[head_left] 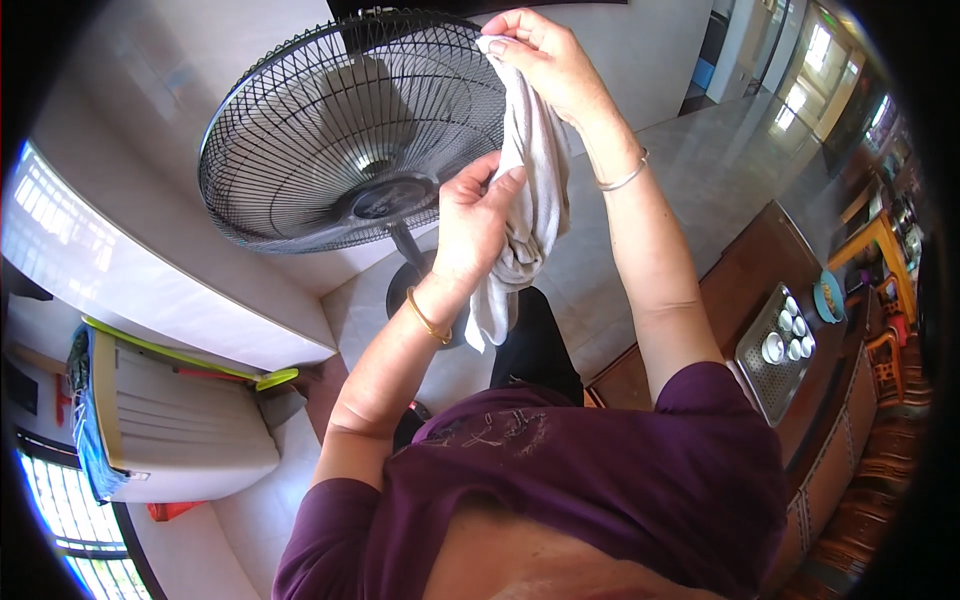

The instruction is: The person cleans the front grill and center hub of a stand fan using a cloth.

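a: starting at the far left, what's there?

b: a pale plastic bin (170, 420) with ribbed sides, a blue cloth (85, 420) draped over its edge, and a lime-green strip (180, 358) along its top. glossy pale floor tiles (700, 160) run beyond it.

a: and the fan?

b: a black pedestal fan (350, 130), round wire grille of thin radial spokes, dark hub in the middle, slim pole down to a round base.

a: the hands?

b: the left hand (470, 215) is closed around the middle of a grey cloth (535, 190), thumb up, bunching it. the right hand (545, 55) pinches the cloth's top end against the upper rim of the grille. so the cloth hangs between the two hands, right at the fan's right edge. it looks soft, limp and worn, twisted into a loose knot at the bottom.

a: what could go wrong?

b: i'd judge the thin wires could snag the fabric, or a hard push on the rim could tip the fan, since it's tall on a small base. fingers could also slip between spokes.

a: further right?

b: a metal tray (770, 365) with small white cups (790, 335) on a dark wooden table (740, 270).
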